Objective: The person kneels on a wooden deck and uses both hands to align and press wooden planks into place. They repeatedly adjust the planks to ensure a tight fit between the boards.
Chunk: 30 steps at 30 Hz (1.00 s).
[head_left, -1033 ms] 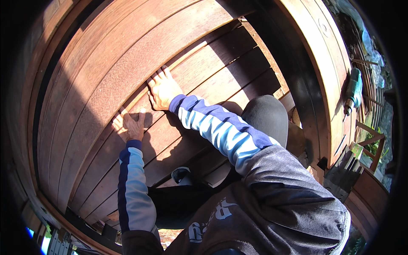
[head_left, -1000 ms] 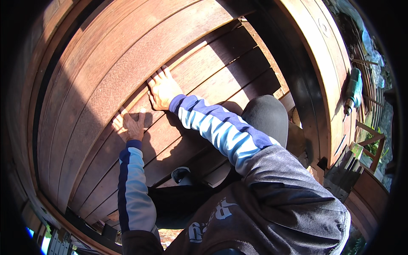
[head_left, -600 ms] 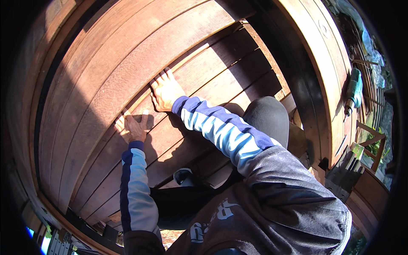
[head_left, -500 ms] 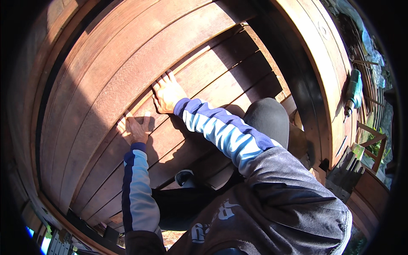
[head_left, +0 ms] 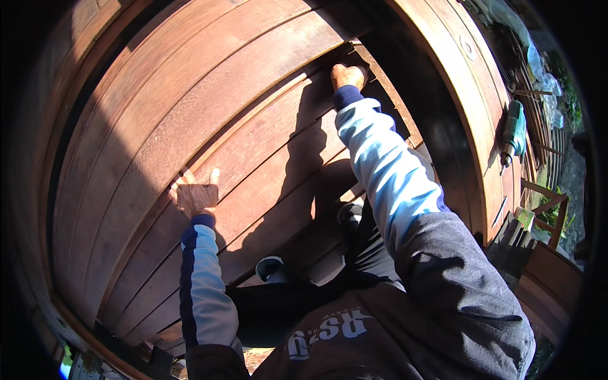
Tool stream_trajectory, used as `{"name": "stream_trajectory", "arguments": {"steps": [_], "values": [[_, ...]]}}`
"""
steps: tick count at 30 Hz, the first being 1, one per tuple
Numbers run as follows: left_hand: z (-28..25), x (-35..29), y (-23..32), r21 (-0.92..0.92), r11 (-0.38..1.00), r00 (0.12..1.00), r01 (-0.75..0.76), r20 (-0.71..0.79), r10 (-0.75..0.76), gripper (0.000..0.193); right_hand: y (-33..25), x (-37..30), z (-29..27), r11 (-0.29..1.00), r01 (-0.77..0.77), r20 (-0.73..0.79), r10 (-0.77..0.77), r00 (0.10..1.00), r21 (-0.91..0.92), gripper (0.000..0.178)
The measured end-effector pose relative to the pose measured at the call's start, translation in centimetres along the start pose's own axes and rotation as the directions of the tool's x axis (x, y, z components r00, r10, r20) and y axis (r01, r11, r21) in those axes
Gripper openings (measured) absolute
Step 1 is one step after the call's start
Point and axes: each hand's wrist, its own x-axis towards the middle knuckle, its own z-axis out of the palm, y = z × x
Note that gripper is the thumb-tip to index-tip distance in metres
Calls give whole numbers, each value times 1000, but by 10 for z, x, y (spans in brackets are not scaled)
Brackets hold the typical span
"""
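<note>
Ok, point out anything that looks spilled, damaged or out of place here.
Nothing looks clearly spilled or damaged. What stands out most is the green power drill, lying on its side near the outer edge of the sunlit boards on the right, which looks a little precarious.

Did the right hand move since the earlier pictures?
Yes. The right hand went up and to the right, closer to the dark beam.

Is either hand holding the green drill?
No, the green drill lies off to the right, clearly apart from both the left hand and the right hand.
</note>
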Motion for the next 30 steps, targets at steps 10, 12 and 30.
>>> {"name": "stream_trajectory", "arguments": {"steps": [10, 12, 30], "values": [[-8, -6, 1, 132, 990, 958, -46, -276, 82, 97, 15, 76, -16, 772, 612, 85, -607, 790, -173, 18], [-8, -6, 0, 111, 993, 963, -44, -258, 71, 97, 16, 75, -12, 443, 694, -26, -852, 523, -568, 11], [-10, -2, -1, 42, 999, 992, -29, -125, 34, 100, -2, 83, -37, 267, 855, 638, -576, 511, -444, 21]]}}
